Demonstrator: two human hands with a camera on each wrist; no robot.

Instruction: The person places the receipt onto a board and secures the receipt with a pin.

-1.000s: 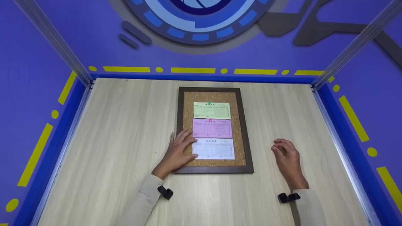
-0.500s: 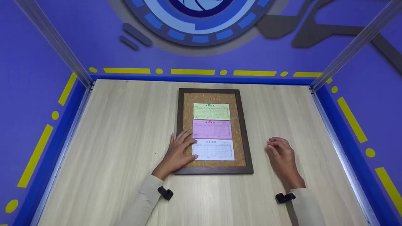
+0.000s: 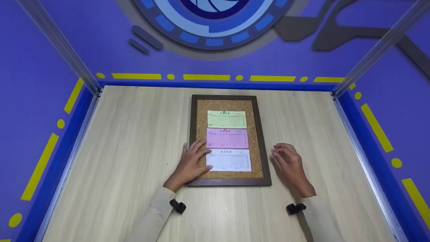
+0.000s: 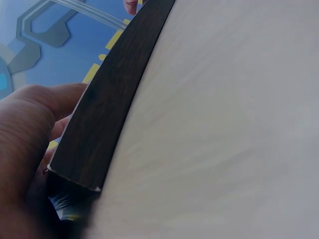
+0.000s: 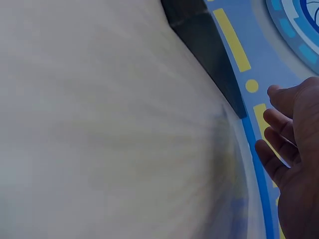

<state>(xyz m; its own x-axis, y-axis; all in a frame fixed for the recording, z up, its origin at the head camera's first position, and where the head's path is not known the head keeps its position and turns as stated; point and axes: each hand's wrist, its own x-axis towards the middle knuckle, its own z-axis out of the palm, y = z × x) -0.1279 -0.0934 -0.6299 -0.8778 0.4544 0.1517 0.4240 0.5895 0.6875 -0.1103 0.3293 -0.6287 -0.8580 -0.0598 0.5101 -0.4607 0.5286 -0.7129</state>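
Observation:
A brown-framed cork board (image 3: 201, 111) lies on the table. Three printed slips run down it: a green slip (image 3: 226, 119) with a green pin at its top edge, a purple slip (image 3: 227, 138) with a red pin, and a white slip (image 3: 230, 160) showing no pin. My left hand (image 3: 189, 163) rests spread over the board's left side, its thumb and a fingertip on the white slip's left edge. Right of the frame hovers my right hand (image 3: 291, 165), thumb and forefinger close together. A tiny pale spot shows at their tips, too small to identify.
The wooden table (image 3: 141, 134) stretches out on both sides of the board. Blue-purple panels (image 3: 215, 64) with yellow marks close in the back and sides. Metal posts (image 3: 379, 47) stand at the rear corners. Each wrist wears a black camera mount (image 3: 178, 206).
My right hand has shifted left and slightly away from me, closer to the board's right edge. The left hand and the slips stay where they were.

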